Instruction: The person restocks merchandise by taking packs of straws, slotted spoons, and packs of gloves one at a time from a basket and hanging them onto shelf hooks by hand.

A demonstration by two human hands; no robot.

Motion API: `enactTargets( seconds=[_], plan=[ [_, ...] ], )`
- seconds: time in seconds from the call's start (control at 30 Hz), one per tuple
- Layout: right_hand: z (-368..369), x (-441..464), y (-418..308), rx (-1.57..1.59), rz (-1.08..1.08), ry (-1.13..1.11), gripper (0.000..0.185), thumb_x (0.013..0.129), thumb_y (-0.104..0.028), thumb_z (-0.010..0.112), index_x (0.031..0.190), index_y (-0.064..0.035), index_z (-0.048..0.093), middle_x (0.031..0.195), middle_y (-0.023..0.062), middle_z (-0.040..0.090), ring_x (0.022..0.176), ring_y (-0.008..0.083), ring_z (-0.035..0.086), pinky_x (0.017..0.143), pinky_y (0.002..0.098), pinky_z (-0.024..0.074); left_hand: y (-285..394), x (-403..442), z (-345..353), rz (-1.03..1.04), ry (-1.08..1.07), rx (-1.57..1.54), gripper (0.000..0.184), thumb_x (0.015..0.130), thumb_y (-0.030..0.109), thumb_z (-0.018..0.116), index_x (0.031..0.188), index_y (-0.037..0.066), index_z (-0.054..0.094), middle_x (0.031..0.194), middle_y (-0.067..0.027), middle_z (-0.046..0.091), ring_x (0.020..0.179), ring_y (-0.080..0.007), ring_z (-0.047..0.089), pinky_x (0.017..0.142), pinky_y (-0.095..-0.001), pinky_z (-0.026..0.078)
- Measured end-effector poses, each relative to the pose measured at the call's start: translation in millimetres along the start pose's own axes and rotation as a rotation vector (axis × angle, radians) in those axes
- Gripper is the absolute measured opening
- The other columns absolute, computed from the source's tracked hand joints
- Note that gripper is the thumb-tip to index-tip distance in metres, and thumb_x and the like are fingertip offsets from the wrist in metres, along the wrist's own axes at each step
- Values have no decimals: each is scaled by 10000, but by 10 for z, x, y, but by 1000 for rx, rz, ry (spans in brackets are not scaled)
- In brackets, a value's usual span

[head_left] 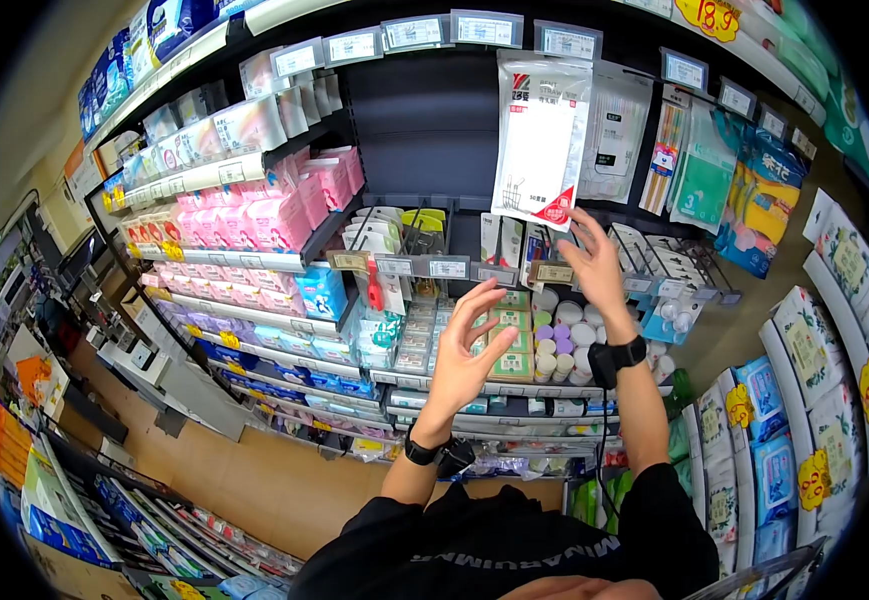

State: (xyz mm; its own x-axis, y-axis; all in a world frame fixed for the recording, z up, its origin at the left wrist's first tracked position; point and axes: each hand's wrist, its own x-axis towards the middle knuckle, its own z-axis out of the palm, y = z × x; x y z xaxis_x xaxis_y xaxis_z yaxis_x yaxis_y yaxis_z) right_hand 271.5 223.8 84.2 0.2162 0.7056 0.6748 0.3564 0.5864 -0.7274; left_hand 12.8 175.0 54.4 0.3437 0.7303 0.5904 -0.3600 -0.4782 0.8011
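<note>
A white clear-edged packet (542,140) with red print hangs from a hook at the top of the shelf. My right hand (595,262) is raised at its lower right corner, fingers apart and slightly bent. Whether the fingertips touch the packet I cannot tell. Lower and to the left, my left hand (466,348) is held up with thumb and fingers spread, and nothing is in it. Behind it are small boxed goods (512,345) and several round-lidded containers (569,335). A red-handled item (374,287) hangs left of that hand. Both wrists wear black bands.
Price-tag holders (448,268) on hook ends stick out between my hands and the back panel. Pink packs (264,222) fill the left shelves. Right of the packet hang a green pack (706,160) and yellow gloves (762,205). Wipes (766,390) stand on the right-hand shelves.
</note>
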Motion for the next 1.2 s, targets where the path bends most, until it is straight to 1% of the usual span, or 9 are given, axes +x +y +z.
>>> enactTargets(
  seconds=[0.03, 0.13, 0.2, 0.4, 0.53, 0.57, 0.7, 0.97, 1.2],
  plan=[
    [0, -119, -50, -31, 3, 11, 489, 923, -57, 673, 1393, -55, 540, 1534, 210, 409, 1403, 345, 442, 1053, 411, 491, -5, -74, 17, -8, 18, -3, 452, 918, 99, 715, 1344, 54, 571, 1518, -123, 418, 1366, -260, 474, 1089, -425, 454],
    [-24, -653, -327, 63, 49, -37, 473, 922, -12, 650, 1380, -30, 530, 1514, 180, 443, 1350, 285, 507, 1032, 383, 505, -28, -317, 64, -45, 51, -39, 429, 908, 49, 711, 1319, 55, 590, 1505, -124, 445, 1361, -241, 476, 1101, -419, 437],
    [-58, -1103, -613, 117, 81, -127, 443, 947, -3, 618, 1375, 9, 506, 1472, 168, 486, 1295, 241, 553, 996, 359, 524, -28, -535, 111, -90, 64, -62, 418, 912, 40, 705, 1314, 44, 592, 1486, -132, 476, 1351, -237, 486, 1093, -411, 438],
    [-422, -2550, -952, 336, 279, -135, 307, 998, -12, 523, 1298, 52, 513, 1281, 215, 602, 1027, 302, 701, 833, 373, 570, -105, -1266, 321, -249, -19, -168, 406, 908, -33, 675, 1302, 1, 584, 1463, -159, 509, 1351, -235, 498, 1060, -362, 457],
    [-681, -3165, -1090, 401, 403, -70, 330, 985, -33, 556, 1293, 70, 497, 1188, 223, 638, 992, 280, 704, 801, 348, 561, -24, -1767, 536, -357, 59, -253, 299, 991, 32, 592, 1288, -4, 590, 1385, -151, 582, 1288, -231, 557, 1044, -351, 467],
    [-732, -3279, -1124, 383, 422, -15, 329, 981, -30, 559, 1288, 72, 498, 1176, 219, 641, 996, 269, 697, 803, 344, 559, -1, -1881, 588, -338, 65, -175, 277, 1046, 121, 519, 1274, -15, 596, 1333, -153, 617, 1254, -230, 583, 1028, -352, 478],
    [-885, -3684, -1327, 373, 454, 81, 327, 971, -19, 551, 1282, 69, 502, 1125, 206, 657, 995, 242, 677, 809, 326, 543, 211, -2334, 689, -397, 74, -100, 361, 1089, 229, 417, 1262, -31, 597, 1305, -163, 627, 1208, -231, 610, 989, -348, 497],
    [-877, -4251, -1757, 523, 532, -34, 348, 975, -33, 555, 1309, 45, 498, 1093, 183, 674, 960, 214, 670, 823, 319, 528, 469, -3156, 860, -570, 177, -214, 423, 1088, 302, 389, 1265, -34, 577, 1304, -177, 624, 1207, -255, 615, 976, -358, 483],
    [-928, -4607, -2210, 496, 573, -96, 402, 981, -60, 566, 1358, 22, 452, 1085, 169, 670, 939, 201, 666, 821, 316, 517, 724, -3438, 1086, -543, 128, -274, 406, 1077, 275, 404, 1279, -34, 573, 1340, -171, 610, 1244, -244, 594, 1006, -340, 463]
  ],
)
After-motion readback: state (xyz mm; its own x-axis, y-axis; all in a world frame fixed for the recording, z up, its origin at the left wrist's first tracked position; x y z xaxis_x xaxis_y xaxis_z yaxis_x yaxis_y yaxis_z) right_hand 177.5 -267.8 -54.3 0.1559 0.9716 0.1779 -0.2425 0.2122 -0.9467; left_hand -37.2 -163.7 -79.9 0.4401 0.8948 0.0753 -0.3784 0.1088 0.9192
